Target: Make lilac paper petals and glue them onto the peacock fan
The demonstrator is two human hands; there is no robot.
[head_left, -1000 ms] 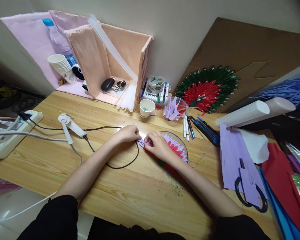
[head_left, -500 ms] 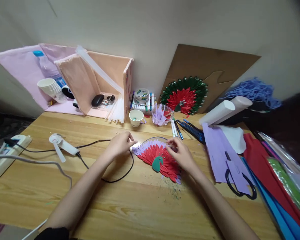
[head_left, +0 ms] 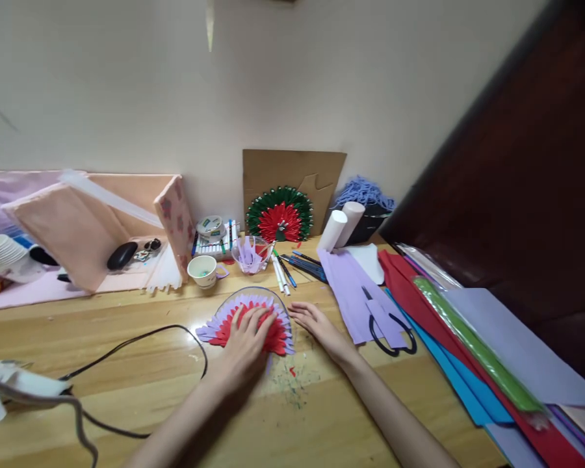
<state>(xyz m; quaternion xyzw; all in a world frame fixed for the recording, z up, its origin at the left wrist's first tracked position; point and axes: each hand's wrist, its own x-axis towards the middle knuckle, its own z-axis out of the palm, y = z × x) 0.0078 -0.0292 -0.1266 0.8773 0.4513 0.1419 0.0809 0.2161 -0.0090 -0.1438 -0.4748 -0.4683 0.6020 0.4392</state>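
A fan-shaped peacock craft (head_left: 279,333) of red and lilac paper petals lies on the wooden table, with a dark curved outline along its far edge. My left hand (head_left: 246,344) rests over its front middle, fingers spread on the red petals. It hides the green bird piece. Just to the right of the craft, my right hand (head_left: 324,333) is held low with its fingers stretched out and nothing in them. A small red scrap (head_left: 292,372) lies in front of the craft, among dark specks on the wood.
Behind stand a paper cup (head_left: 205,272), a clear bowl (head_left: 251,255) of lilac strips, markers (head_left: 281,273) and a finished green-and-red peacock (head_left: 280,214) against cardboard. Scissors (head_left: 392,335) lie on lilac sheets at right. A black cable (head_left: 141,336) loops at left.
My view has swung to the right. My left hand has gone from the craft's left edge onto its middle. My right hand has come off the right edge, its fingers straightened.
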